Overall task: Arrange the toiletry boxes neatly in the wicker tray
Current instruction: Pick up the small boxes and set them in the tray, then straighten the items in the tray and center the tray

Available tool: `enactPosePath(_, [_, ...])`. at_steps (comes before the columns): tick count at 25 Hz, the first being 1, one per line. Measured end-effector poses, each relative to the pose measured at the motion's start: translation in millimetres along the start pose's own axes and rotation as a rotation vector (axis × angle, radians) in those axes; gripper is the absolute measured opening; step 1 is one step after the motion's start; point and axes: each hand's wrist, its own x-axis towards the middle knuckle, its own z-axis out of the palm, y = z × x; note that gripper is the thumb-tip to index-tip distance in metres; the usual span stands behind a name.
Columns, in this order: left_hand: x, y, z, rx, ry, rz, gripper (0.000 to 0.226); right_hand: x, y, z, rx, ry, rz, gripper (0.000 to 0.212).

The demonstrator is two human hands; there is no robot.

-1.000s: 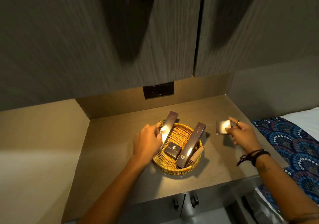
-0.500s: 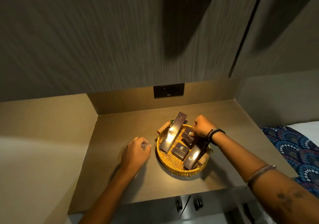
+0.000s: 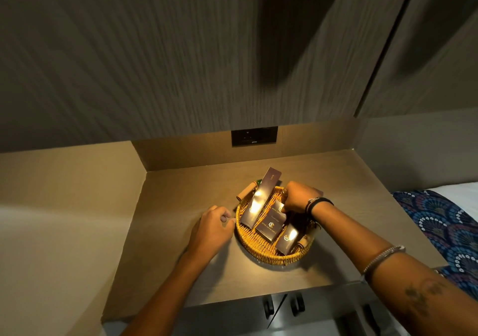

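Note:
A round wicker tray (image 3: pixel 261 251) sits on the brown counter (image 3: pixel 181 201). A long dark box (image 3: pixel 261 197) leans over its back left rim. A squat dark box (image 3: pixel 270 225) lies in the middle, and another long box (image 3: pixel 287 237) lies at the right. My right hand (image 3: pixel 297 197) reaches over the tray's back and pinches a small dark box (image 3: pixel 278 207) set just behind the squat one. My left hand (image 3: pixel 213 228) rests on the counter touching the tray's left rim, fingers curled, holding nothing.
Tan rolled handles stick out of the tray at back left (image 3: pixel 244 192) and front right (image 3: pixel 305 241). A black wall socket (image 3: pixel 254 136) sits behind. Cabinet doors hang overhead. Drawer knobs (image 3: pixel 283 307) show below the counter edge. A patterned bedspread (image 3: pixel 439 229) lies to the right.
My right hand carried the small box from beside the tray into it and now holds it there. My left hand left the long box and settled by the tray's left rim.

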Motion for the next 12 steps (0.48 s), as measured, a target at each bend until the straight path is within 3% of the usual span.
enactPosePath(3, [4, 1, -1, -0.014, -0.012, 0.008, 0.006, -2, -3, 2, -0.073, 0.027, -0.043, 0.012])
enactPosePath(7, [7, 0, -7, -0.044, 0.000, 0.014, 0.009, 4, -2, -1, 0.004, 0.047, -0.044, 0.011])
enactPosePath(12, [1, -11, -14, -0.068, 0.035, 0.045, 0.011, 25, 10, -32, 0.219, 0.325, 0.034, 0.024])
